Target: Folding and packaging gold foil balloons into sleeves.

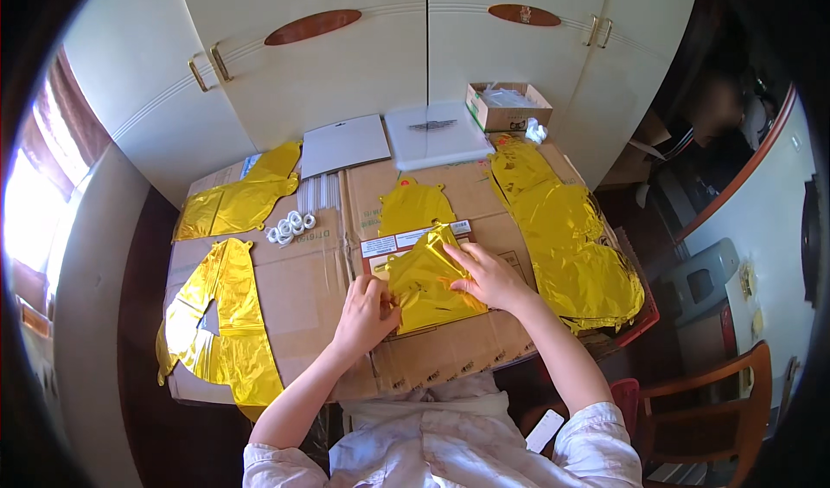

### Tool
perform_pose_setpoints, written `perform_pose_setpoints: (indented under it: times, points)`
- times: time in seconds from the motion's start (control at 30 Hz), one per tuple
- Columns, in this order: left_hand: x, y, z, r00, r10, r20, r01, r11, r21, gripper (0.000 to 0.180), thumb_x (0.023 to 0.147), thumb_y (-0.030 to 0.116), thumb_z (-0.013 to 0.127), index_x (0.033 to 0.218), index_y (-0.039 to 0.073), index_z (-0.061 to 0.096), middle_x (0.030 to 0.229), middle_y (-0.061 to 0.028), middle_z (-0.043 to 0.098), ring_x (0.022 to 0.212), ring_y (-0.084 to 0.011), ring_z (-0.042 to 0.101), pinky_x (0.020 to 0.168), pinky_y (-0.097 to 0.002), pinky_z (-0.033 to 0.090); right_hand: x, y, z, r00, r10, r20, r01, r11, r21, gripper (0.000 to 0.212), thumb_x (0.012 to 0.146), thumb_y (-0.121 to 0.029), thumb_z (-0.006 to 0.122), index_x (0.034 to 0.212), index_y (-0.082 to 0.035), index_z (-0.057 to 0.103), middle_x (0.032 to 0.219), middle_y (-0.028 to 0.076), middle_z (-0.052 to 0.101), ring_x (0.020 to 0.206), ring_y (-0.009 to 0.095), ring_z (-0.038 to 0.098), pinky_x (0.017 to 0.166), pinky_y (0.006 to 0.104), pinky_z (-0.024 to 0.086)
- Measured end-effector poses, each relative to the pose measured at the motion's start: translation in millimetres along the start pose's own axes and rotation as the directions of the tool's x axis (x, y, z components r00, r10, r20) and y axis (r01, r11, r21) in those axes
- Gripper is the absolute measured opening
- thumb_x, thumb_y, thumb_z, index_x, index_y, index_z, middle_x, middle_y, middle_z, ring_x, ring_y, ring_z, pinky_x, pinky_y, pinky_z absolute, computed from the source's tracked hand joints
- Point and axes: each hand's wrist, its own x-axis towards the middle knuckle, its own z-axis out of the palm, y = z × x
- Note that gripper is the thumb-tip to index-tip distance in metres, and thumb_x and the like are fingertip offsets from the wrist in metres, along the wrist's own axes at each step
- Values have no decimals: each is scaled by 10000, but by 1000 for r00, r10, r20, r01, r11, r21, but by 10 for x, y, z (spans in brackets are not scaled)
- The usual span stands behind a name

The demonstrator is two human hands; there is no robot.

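Note:
In front of me a sheet of shiny gold foil, a flat foil balloon [424, 289], lies partly folded on a flat red-edged printed package [378, 247]. My left hand [367, 317] is curled closed at the balloon's left edge, pinching the foil there. My right hand [491, 279] rests on the balloon's upper right part, its fingers stretched out and thumb apart. Just beyond lies another gold foil balloon [415, 209], its lower part hidden behind the package and foil.
Cardboard [298, 332] covers the table. More flat gold balloons lie left [226, 315], far left [238, 198] and right [566, 237]. White tape rolls [292, 227], white sticks [319, 192], a grey-white panel [346, 148], a clear plastic bag [437, 142] and an open box [508, 108] are beyond.

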Motion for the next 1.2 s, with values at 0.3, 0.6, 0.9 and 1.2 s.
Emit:
perform_pose_setpoints:
  times: [0.3,0.6,0.9,1.2]
  points:
    - [-41,549,215,741,571,355,-642,757,124,484,904,345,585,1262,21,547,1370,-134,517,1330,-293,447,1122,-471,333,17,-6,-56,989,78,128,-81,997,18,672,863,-386,698,1437,-143,446,1464,208,412,1238,385,531,956,432,499]
    - [84,374,308,660,512,549,-680,718,148,787,946,610,416,1506,68,309,1548,-116,340,1456,-268,279,1192,-494,197,20,18,-46,996,68,59,-71,995,64,654,858,-396,707,1380,-60,501,1523,210,341,1271,381,513,960,435,502]
    - [82,385,300,651,512,561,-703,686,189,827,927,668,378,1491,65,341,1556,-95,335,1453,-256,281,1196,-472,195,165,6,-30,968,197,158,-191,980,-54,499,890,-360,670,1280,-67,570,1415,144,503,1105,330,631,860,427,546]
    - [105,404,296,650,506,568,-704,682,198,835,919,669,392,1485,57,349,1551,-95,342,1444,-258,297,1191,-475,202,359,88,-67,994,105,-30,-110,953,-283,367,892,-320,656,1189,-107,621,1239,21,626,885,251,695,711,394,569]
